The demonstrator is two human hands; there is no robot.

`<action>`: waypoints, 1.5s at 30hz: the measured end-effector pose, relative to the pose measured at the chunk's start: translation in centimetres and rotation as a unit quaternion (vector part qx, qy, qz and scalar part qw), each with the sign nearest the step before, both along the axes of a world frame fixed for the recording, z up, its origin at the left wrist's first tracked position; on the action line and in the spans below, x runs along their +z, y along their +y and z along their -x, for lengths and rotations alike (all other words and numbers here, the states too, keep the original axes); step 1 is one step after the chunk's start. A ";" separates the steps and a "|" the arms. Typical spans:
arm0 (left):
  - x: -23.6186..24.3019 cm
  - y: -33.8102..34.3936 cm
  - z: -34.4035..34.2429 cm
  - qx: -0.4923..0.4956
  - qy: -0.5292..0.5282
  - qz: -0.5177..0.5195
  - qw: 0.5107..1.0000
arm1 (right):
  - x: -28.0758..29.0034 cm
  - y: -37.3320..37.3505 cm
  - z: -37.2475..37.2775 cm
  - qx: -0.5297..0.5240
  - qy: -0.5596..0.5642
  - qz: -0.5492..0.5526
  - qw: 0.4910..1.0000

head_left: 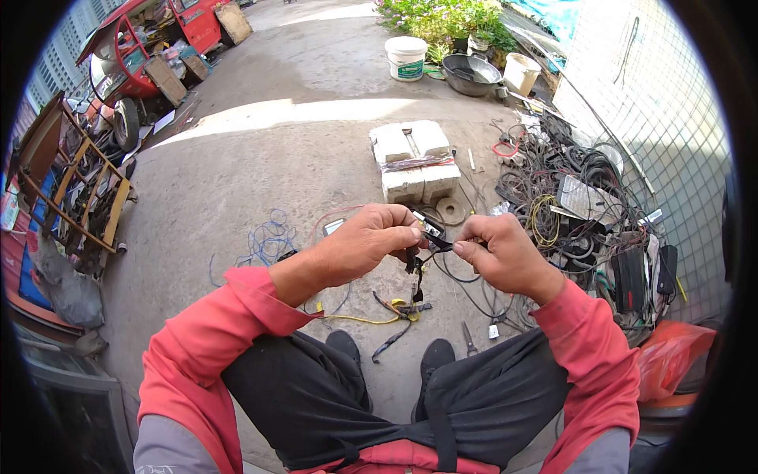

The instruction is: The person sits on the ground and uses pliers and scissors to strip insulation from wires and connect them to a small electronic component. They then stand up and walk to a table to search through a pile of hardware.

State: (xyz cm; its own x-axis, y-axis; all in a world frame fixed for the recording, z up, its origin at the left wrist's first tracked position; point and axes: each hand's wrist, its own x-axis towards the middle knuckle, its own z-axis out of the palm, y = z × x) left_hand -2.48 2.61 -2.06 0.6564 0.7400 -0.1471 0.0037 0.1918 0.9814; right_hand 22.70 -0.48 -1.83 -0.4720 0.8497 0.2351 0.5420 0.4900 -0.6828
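My left hand (365, 246) and my right hand (509, 254) are raised over the ground in front of my knees, a short gap between them. Thumb and fingers of each pinch a dark cable (437, 242) that spans the gap, with what looks like a black tape strip on it. Black scraps dangle below my left fingers. Under the hands lie cut pieces of black and yellow cable (401, 306). Near my right shoe, a pair of scissors or pliers (469, 338) rests on the concrete, its kind hard to make out.
Ahead stands a strapped white foam block (412, 160). A large heap of cables (553, 189) spreads along the right beside a mesh fence. Tangled blue wire (270, 238) lies to the left. Farther off are a white bucket (406, 59), a black basin (471, 75) and a red vehicle (197, 28).
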 end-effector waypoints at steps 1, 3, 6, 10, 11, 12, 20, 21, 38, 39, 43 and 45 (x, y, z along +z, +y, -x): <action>0.1 -0.1 -0.1 0.016 -0.035 0.057 0.998 | -0.1 0.1 0.0 0.004 -0.001 -0.021 1.000; -0.3 0.3 -0.1 0.008 -0.043 0.105 0.993 | -0.6 0.2 -0.2 0.011 -0.002 -0.063 0.998; -1.4 1.0 1.0 0.031 -0.028 0.077 0.996 | -0.2 0.1 -0.1 0.048 0.035 0.010 0.998; -1.7 1.5 1.0 0.120 0.150 -0.219 0.957 | 0.6 -0.4 0.2 0.027 0.119 0.186 0.975; -2.0 1.6 1.0 0.151 0.181 -0.344 0.909 | 0.7 -0.4 0.3 0.020 0.133 0.202 0.970; -2.2 1.6 1.0 0.179 0.208 -0.462 0.844 | 0.8 -0.4 0.5 0.013 0.146 0.217 0.965; 0.6 -1.6 -1.9 0.054 0.112 -0.388 0.913 | 0.6 -0.2 1.0 -0.051 0.166 0.234 0.957; 0.4 -1.5 -2.1 0.053 0.108 -0.362 0.924 | 0.6 -0.3 1.1 -0.046 0.164 0.236 0.957; -0.4 -1.9 -3.1 -0.003 0.037 -0.169 0.985 | 0.6 -0.2 1.5 -0.051 0.156 0.238 0.957; -0.4 -2.0 -3.1 0.000 0.033 -0.160 0.987 | 0.5 -0.2 1.5 -0.057 0.155 0.234 0.958; 0.0 -2.0 -3.1 0.010 -0.026 0.000 1.000 | 0.6 -0.4 1.7 -0.075 0.127 0.184 0.972; -0.6 -1.2 -2.5 -0.017 -0.058 0.063 0.996 | 0.5 -0.3 1.6 -0.076 0.108 0.157 0.979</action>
State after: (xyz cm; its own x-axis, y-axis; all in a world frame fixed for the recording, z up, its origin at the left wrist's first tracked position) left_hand 0.03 1.42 -2.66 0.6988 0.6975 -0.1587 -0.0997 0.3147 0.9440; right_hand 21.06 -0.80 -1.30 -0.3020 0.9528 0.0314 0.4182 0.1620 -0.8938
